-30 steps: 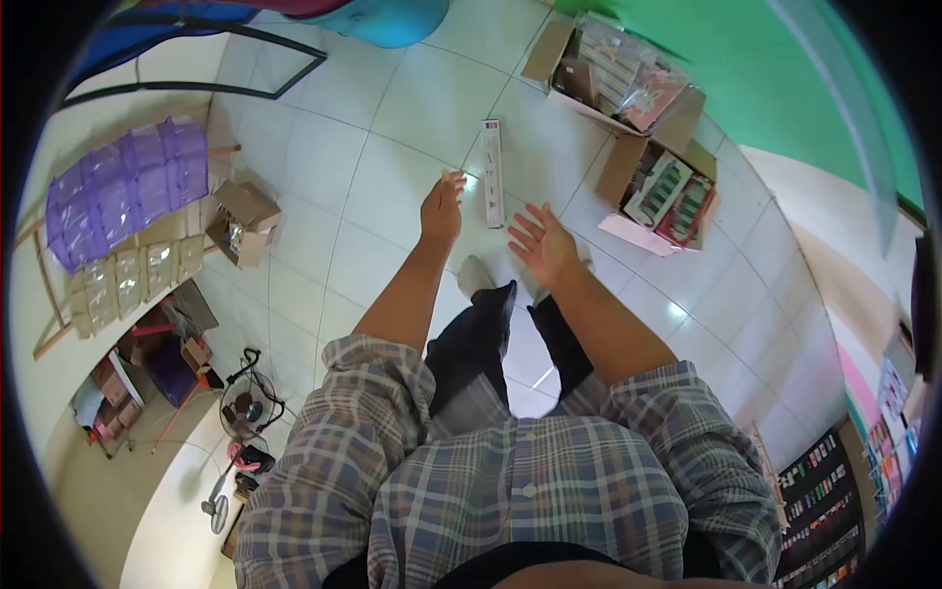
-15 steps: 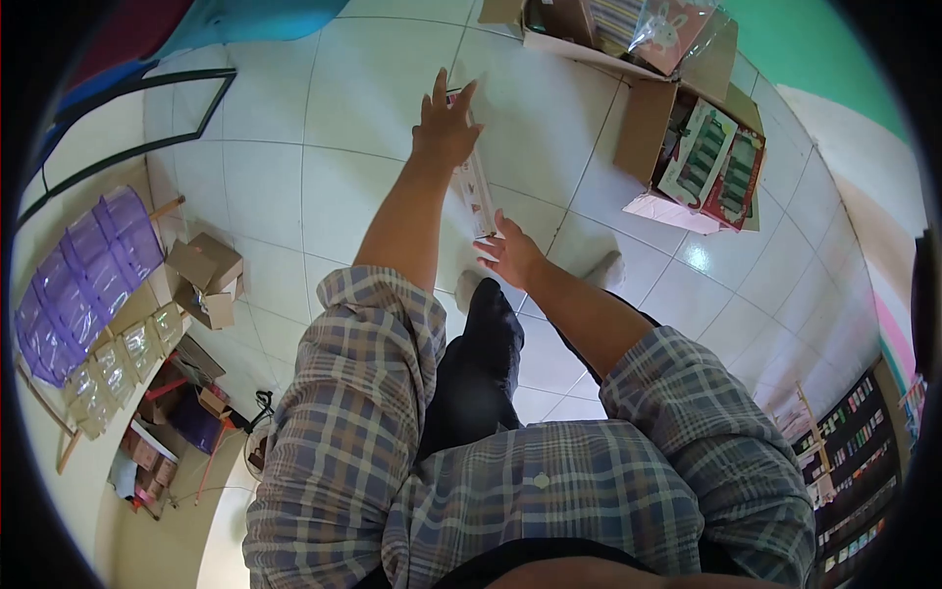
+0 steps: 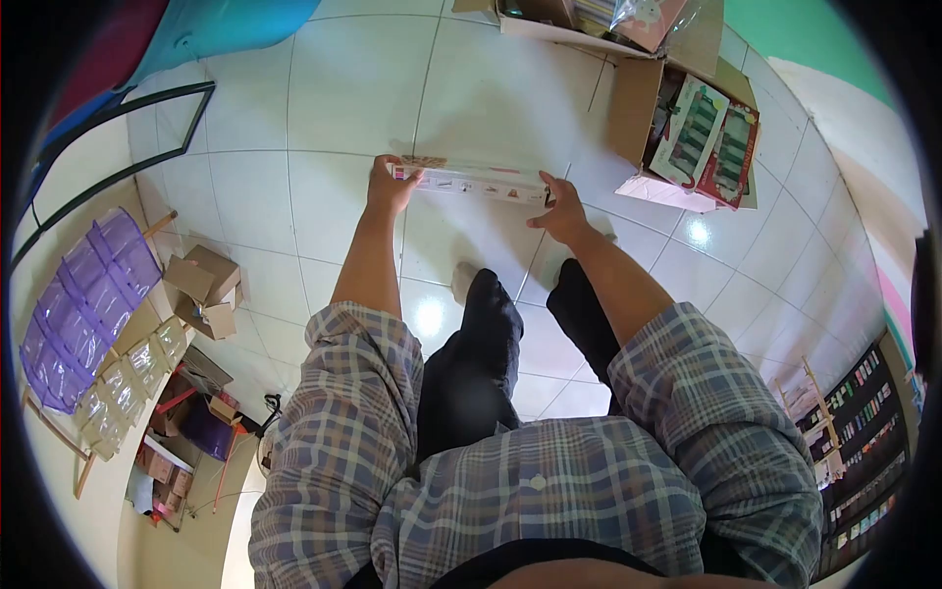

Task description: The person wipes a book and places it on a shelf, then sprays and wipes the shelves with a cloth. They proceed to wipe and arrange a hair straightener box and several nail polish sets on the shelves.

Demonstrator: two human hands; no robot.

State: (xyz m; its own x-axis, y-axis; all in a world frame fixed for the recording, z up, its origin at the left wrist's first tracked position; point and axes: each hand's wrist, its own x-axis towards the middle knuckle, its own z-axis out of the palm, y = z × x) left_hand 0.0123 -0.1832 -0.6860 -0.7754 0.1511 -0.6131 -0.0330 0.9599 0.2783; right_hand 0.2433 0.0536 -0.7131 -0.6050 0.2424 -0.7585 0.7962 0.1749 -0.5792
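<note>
A long, narrow white box (image 3: 476, 185) with small printed pictures along its side lies crosswise in front of me, above the tiled floor. At its left end, my left hand (image 3: 394, 185) is closed on it, thumb on the near side. The fingers of my right hand (image 3: 559, 206) grip the right end, thumb and forefinger at the corner. A brown patterned part shows at the box's far left edge.
At upper right stands an open carton (image 3: 633, 123) holding green and red packages, with another carton (image 3: 579, 37) beyond it. A small open carton (image 3: 201, 285) sits at left, near purple plastic pockets (image 3: 93, 294). A black frame (image 3: 196, 123) is at upper left.
The long box has turned from steeply slanted to nearly crosswise. My left hand has moved down and left to one end; my right hand has moved up and right and closed on the other.
</note>
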